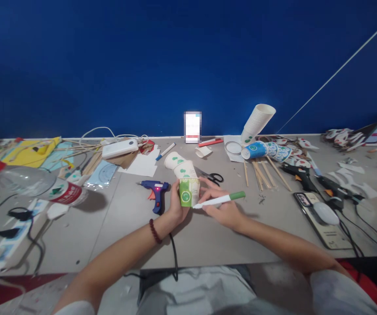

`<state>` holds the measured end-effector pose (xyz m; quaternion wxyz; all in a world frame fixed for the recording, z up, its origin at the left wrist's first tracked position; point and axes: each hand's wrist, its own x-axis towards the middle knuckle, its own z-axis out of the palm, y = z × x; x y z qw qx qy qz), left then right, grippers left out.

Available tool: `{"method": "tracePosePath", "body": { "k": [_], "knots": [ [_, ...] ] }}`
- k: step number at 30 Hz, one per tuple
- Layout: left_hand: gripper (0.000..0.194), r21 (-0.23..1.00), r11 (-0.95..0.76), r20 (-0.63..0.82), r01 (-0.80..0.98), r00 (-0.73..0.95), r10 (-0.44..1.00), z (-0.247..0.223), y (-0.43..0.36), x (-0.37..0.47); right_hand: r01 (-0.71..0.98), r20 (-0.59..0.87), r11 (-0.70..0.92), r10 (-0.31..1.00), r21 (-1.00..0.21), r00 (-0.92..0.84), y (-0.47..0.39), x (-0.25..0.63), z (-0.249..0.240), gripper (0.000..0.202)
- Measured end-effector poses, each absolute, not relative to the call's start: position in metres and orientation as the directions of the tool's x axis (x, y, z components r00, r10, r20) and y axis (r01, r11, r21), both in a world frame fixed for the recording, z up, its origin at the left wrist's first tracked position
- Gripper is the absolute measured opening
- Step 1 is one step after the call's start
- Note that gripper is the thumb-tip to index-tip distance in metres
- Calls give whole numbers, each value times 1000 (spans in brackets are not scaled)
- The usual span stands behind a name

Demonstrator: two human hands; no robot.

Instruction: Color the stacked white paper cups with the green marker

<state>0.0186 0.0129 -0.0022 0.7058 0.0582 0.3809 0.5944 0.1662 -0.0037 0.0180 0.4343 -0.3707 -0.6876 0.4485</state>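
A row of paper cups joined in a bent line lies above the grey table; my left hand [175, 204] is wrapped round the nearest one, a green and white paper cup [186, 192]. Two white cups with green leaf prints [184, 169] extend beyond it. My right hand [223, 210] grips a white marker with a green end [221, 200], its tip at the lower right of the green cup. Some fingers of this hand are behind the marker, near the cup's right side. A blue glue gun [156, 192] lies just left of my left hand.
Scissors [213, 176] lie beyond my right hand. At the left are a bottle [67, 192] and a power strip [21, 236]. Stacked cups [259, 120], wooden sticks [263, 175] and a phone [322, 223] are at the right. A blue wall [142, 65] rises behind the table [123, 236].
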Motion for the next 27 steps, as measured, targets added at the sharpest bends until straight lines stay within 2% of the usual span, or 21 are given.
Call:
{"method": "tracePosePath", "body": {
  "k": [6,14,19,27],
  "knots": [
    [36,522,298,-450,-799,38,892,-4,13,18,84,253,292,915,-953,-316,-3,167,17,11],
    [38,528,364,-462,-767,99,881,-5,11,17,125,273,289,954,-949,-126,2,168,18,6],
    [38,544,363,-456,-756,97,885,-6,10,17,130,326,342,936,-931,-131,3,169,17,7],
    [37,543,357,-454,-760,93,886,-10,11,17,134,333,349,935,-928,-125,5,170,14,7]
  ]
}}
